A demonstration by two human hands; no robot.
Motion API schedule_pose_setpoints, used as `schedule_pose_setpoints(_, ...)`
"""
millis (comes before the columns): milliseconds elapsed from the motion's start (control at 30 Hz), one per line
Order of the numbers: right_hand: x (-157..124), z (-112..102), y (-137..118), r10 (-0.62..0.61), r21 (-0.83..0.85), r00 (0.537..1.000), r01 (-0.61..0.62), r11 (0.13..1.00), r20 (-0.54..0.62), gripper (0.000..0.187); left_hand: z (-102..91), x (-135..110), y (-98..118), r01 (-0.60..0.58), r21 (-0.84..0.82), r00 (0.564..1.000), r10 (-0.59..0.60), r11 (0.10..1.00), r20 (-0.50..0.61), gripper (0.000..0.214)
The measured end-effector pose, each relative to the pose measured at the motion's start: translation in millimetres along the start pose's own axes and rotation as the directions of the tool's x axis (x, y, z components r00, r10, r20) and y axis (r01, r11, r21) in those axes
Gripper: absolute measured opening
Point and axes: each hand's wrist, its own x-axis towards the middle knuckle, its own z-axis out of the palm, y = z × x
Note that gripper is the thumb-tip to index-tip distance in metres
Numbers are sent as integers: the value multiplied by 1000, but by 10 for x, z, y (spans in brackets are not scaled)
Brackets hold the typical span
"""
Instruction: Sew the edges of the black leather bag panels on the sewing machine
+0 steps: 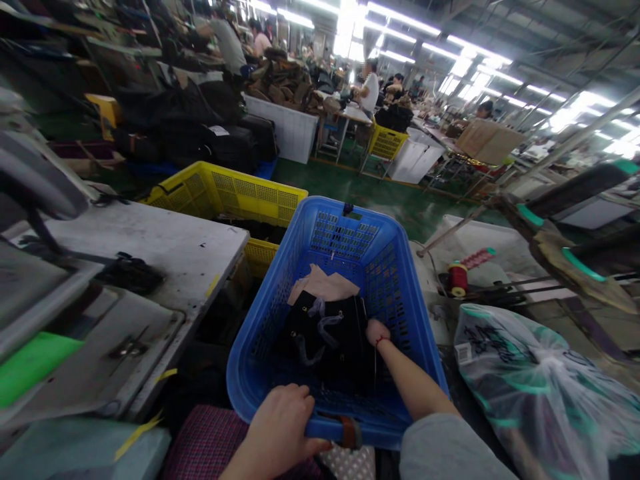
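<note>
**Hold the Basket Firm, Touch the Bag Softly**

Your left hand (275, 427) holds the near rim of the blue plastic basket (345, 230). Your left fingers (300, 413) sit close together and curl over the rim, just beside a brown strap (350, 432). That is a good hold. A firm grip helps stop the basket from sliding.

Your right hand (377, 332) is down in the basket, on the black bag (325, 343). The bag lies in the middle of the basket, with grey cords (317, 327) on top and a tan sheet (323, 283) past it. Your right fingers (375, 327) bend down, and the rest are hidden, so you cannot tell if they pinch anything. Touch the bag gently so the cords do not snag.

Watch your right wrist near the basket wall, and mind the red thread spool (457, 279) on your right. A yellow plastic crate (225, 193) stands past the grey work table (150, 247) on your left.
</note>
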Motion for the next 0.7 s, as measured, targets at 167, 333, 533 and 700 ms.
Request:
schedule_pose_setpoints(167,205,-557,-94,-41,-34,993,38,999,-114,25,-31,-2,11,16,-10,1000,-16,1000,23,43)
schedule_pose_setpoints(333,195,-1058,-173,-142,26,945,157,987,-294,36,-73,0,27,31,-17,997,-30,999,74,42)
schedule_pose_setpoints(533,186,-945,-295,-466,804,841,467,368,-276,46,-12,4,-16,-23,-6,1000,24,1000,18,46)
schedule_pose_setpoints(700,246,-446,-348,-398,869,914,129,477,83,50,44,1,-36,-24,-7,1000,24,1000,-14,45)
